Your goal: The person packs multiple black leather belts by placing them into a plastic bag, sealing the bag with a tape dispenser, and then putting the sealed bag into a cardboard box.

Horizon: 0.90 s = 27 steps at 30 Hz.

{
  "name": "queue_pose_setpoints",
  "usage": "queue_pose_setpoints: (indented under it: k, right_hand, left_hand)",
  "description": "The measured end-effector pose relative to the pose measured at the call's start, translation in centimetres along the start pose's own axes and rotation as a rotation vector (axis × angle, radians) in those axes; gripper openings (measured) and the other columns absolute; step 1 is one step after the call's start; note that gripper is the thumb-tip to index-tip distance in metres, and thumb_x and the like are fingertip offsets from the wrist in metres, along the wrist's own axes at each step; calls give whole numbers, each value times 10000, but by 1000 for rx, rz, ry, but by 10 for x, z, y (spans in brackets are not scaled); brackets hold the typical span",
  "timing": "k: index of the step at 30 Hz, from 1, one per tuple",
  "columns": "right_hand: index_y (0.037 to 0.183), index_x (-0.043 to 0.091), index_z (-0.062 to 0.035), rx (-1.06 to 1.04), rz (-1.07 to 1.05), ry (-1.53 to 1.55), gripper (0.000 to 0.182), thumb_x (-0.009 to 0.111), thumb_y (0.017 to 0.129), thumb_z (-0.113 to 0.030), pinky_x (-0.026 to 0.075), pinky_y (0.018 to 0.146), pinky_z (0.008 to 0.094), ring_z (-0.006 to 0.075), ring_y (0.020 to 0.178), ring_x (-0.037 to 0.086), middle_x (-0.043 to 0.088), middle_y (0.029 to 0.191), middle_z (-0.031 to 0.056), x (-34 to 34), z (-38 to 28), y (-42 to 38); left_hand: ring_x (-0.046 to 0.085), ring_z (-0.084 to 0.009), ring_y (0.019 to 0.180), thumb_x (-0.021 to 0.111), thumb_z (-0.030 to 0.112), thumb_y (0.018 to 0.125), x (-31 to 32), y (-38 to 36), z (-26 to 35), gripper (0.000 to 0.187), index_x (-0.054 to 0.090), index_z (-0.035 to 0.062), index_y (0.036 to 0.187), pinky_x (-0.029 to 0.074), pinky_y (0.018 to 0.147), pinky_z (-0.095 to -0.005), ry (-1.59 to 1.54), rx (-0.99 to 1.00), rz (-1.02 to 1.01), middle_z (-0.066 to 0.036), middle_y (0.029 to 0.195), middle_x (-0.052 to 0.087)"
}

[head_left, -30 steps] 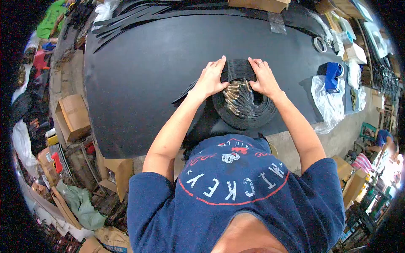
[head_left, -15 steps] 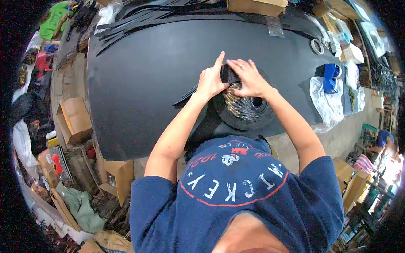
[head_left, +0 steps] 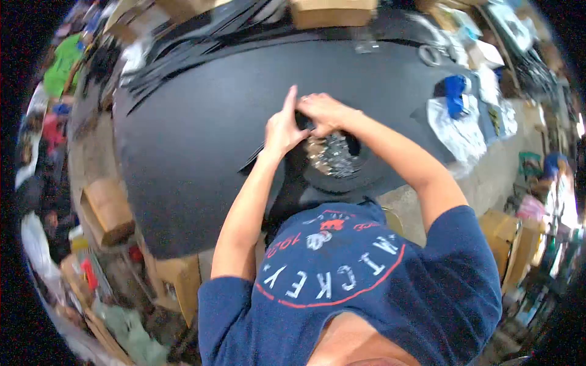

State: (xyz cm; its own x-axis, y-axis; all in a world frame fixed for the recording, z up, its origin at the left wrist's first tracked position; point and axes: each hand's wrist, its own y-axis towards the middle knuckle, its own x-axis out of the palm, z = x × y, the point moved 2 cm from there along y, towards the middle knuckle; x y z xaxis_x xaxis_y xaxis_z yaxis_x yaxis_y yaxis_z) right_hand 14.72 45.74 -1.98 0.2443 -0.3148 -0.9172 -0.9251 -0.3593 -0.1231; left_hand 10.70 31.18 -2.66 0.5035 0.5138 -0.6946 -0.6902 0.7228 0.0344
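Note:
A thick coil of black strips (head_left: 342, 183) stands on the dark tabletop near my body, with a cluster of shiny gold and silver metal pieces (head_left: 332, 155) on its top. At the coil's far left edge, my left hand (head_left: 282, 129) grips the strips, its index finger pointing up and its thumb reaching inward. My right hand (head_left: 323, 114) is closed over the strips at the far side, its fingers curled and close to the left thumb. Some strip ends (head_left: 250, 161) stick out left beneath my left wrist. Motion blur and the hands hide the gripped part.
Long black strips (head_left: 183, 70) lie along the table's far edge, near a cardboard box (head_left: 332, 13). On the right are a blue tape dispenser (head_left: 455, 96), clear plastic bags (head_left: 458, 137) and a tape roll (head_left: 429, 55). An open carton (head_left: 107, 210) stands beyond the table's left edge.
My right hand has moved left and curled closed, uncovering more of the metal pieces. My left hand keeps its place at the coil's edge. The whole view has shifted and tilted.

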Motion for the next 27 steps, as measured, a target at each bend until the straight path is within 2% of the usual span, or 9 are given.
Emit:
queue_pose_setpoints:
  k: [2,6,8,10,15,16,19,22,27]
  right_hand:
    - [1071,532,8,-23,-12,28,643,752,547,-292,439,866,501,372,1034,552,587,1062,196,-1,-1,2]
    - [1390,346,-52,104,49,169,881,707,648,-361,228,1069,610,351,1281,398,411,1358,204,2,3,-21]
    - [1416,314,-65,122,365,212,904,702,653,-353,219,1079,601,353,1288,390,371,1399,205,2,10,-43]
    - [1335,423,-10,258,799,155,749,679,673,-247,313,1071,458,356,1268,399,453,1322,215,-27,19,-77]
    - [1339,354,41,1279,1563,-42,876,808,654,-263,293,1066,454,411,1240,370,419,1314,276,-20,110,-229]
    - [1397,234,82,1384,1581,206,1021,786,663,-366,177,1140,445,449,1351,232,253,1419,347,-15,137,-270]
    - [1361,270,126,1613,1425,82,1200,863,526,-499,293,1088,461,475,1312,279,269,1377,391,14,214,-354]
    - [1147,543,76,1461,1182,158,921,866,502,-496,470,883,422,361,1040,594,609,1092,272,-22,220,-372]
    - [1032,608,15,1446,1108,108,725,846,543,-465,497,799,399,318,883,655,670,917,210,-20,254,-373]
  left_hand:
    - [630,-400,948,819,153,557,2,0,0,1107,192,125,1470,518,805,-449,-29,39,17,-224,1070,638]
    - [643,-367,957,784,128,576,0,-1,10,1015,258,89,1443,523,827,-418,-51,-9,12,-188,1119,639]
    - [635,-376,973,766,128,582,-3,-3,16,977,288,104,1434,515,849,-420,-15,-44,-2,-197,1134,633]
    - [631,-376,985,761,128,582,0,-3,13,949,317,107,1421,509,862,-419,-1,-12,5,-199,1150,626]
    - [621,-368,1022,741,141,591,-1,-4,14,834,422,92,1360,491,900,-407,25,-8,3,-210,1200,602]
    - [621,-368,1022,741,141,591,-1,-4,15,834,422,92,1360,491,900,-407,23,-2,7,-210,1200,602]
    - [624,-366,1011,728,133,594,-4,-3,20,786,462,77,1332,492,886,-403,15,-17,0,-197,1171,620]
    - [623,-371,1007,729,133,591,-4,-2,22,782,469,72,1326,493,879,-399,-2,-13,-5,-200,1148,625]
    - [634,-319,1028,720,108,608,-1,0,38,728,500,30,1298,488,905,-365,47,-85,13,-199,1132,636]
